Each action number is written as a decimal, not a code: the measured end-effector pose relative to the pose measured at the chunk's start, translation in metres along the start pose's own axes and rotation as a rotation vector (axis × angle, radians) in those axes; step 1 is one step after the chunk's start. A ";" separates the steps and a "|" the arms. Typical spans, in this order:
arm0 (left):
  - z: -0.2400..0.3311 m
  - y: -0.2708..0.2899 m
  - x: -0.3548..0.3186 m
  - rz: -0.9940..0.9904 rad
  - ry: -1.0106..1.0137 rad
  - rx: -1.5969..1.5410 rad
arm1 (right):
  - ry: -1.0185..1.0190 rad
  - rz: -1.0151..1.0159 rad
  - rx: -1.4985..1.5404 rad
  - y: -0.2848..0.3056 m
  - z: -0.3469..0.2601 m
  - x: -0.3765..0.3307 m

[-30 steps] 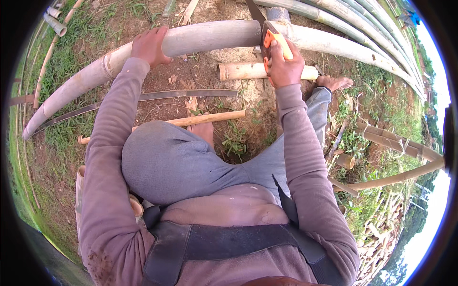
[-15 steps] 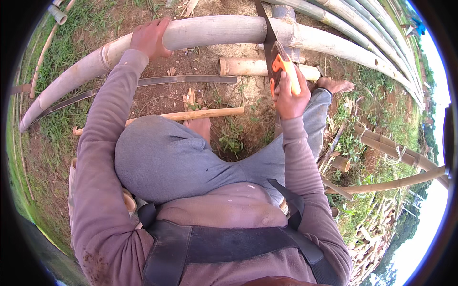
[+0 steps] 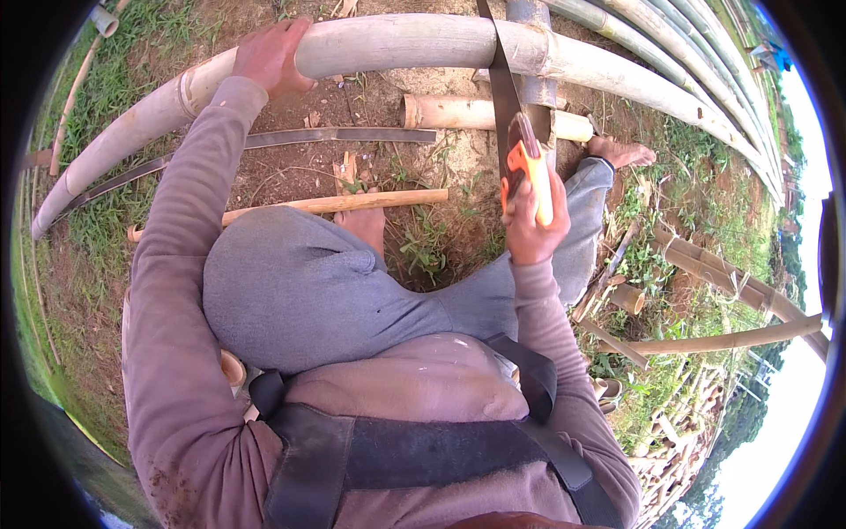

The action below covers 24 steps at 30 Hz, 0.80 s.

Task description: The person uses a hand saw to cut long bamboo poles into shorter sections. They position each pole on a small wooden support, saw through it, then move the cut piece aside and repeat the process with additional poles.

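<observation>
While we sit low on the ground with our grey knees filling the middle of the frame, our right hand [image 3: 531, 220] is clamped on the orange handle of a saw [image 3: 520, 154], right of centre. Its dark blade runs straight up the frame and crosses the thick pole [image 3: 397, 42] at the top, touching it just beside a node. Our left hand [image 3: 269, 57], at the upper left, is closed over the top of the same pole, fingers wrapped round its curve; the two hands stand well apart along it.

Nearer to us, a thin stick [image 3: 344, 203] lies across the dirt just above the knee, and a flat dark strip [image 3: 335, 137] lies beyond it. A short cut piece of bamboo [image 3: 467, 113] rests under the pole, near the blade. Our bare foot [image 3: 621, 152] shows at the right. Farther off, more poles [image 3: 696, 79] fan toward the upper right, and other lengths [image 3: 723, 273] lie in the grass at the right.

We judge the pole stiff and hard, with a smooth, rounded skin that may roll or slip under a palm; it looks long and fairly heavy. A firm grip over its top, clear of the blade, seems the safest hold. The saw looks light and is best taken by its handle, since a thin blade can bind or flex.
</observation>
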<state>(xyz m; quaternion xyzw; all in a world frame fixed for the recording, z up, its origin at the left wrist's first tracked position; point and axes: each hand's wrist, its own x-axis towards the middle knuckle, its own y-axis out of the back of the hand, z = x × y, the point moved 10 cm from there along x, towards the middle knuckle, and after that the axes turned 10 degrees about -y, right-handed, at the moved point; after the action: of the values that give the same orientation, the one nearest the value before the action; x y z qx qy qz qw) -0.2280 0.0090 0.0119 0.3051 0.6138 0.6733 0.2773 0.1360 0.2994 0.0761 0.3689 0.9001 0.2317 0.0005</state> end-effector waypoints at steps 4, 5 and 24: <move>0.005 0.005 0.010 -0.040 0.012 -0.023 | -0.079 0.013 0.079 -0.066 -0.017 0.126; 0.000 0.004 0.013 -0.065 0.024 -0.047 | -0.119 0.056 0.055 -0.063 -0.013 0.118; -0.007 0.016 0.007 -0.036 0.037 -0.042 | -0.266 -0.078 -0.025 -0.037 -0.043 0.075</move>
<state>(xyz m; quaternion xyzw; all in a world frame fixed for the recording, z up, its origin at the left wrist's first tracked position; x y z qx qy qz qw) -0.2381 0.0080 0.0279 0.2756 0.6100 0.6862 0.2846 0.0496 0.3078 0.1117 0.3609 0.9029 0.1919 0.1332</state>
